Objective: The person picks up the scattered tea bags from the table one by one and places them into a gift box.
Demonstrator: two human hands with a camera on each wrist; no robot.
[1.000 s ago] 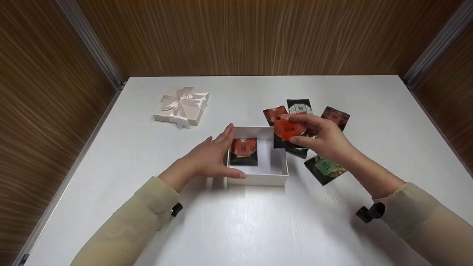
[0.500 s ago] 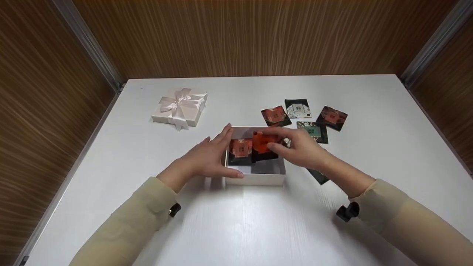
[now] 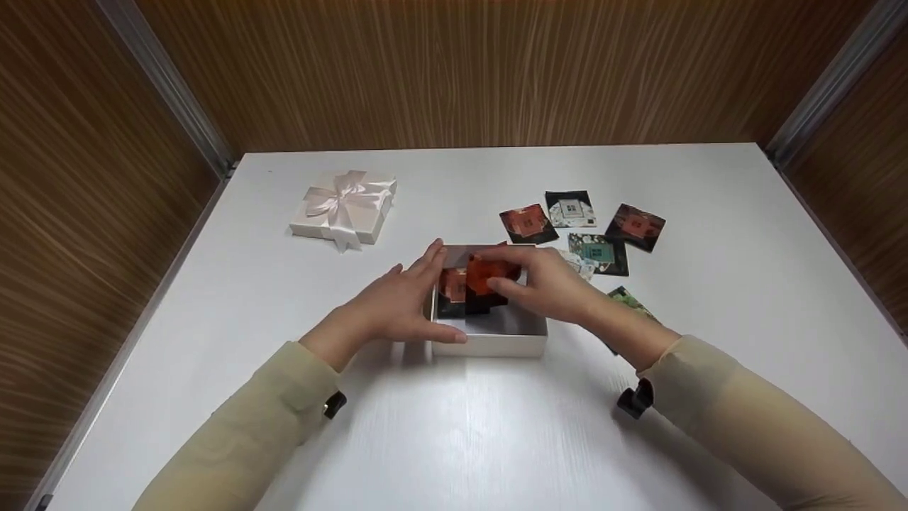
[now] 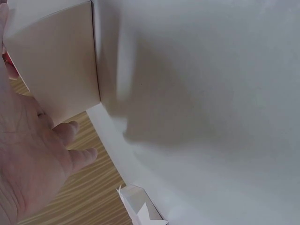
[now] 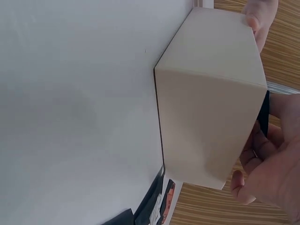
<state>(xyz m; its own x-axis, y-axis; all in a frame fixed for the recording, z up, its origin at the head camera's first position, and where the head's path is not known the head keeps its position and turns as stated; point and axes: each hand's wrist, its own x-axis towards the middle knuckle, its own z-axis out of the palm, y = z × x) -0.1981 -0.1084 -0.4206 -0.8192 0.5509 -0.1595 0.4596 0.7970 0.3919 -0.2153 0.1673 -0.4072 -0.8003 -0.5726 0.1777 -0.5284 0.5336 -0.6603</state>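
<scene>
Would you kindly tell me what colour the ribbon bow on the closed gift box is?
Pale pink, the ribbon bow on the whitish gift box; the head view shows it best.

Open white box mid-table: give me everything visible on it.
The open white box is square, plain, matte, card-like and lidless, sitting flat on the white table. The left hand rests straight fingers along its left wall, thumb at the near corner. The right hand reaches over its right rim, holding an orange-and-black packet inside, overlapping a similar packet already lying there. Its bare white floor shows near the front.
</scene>
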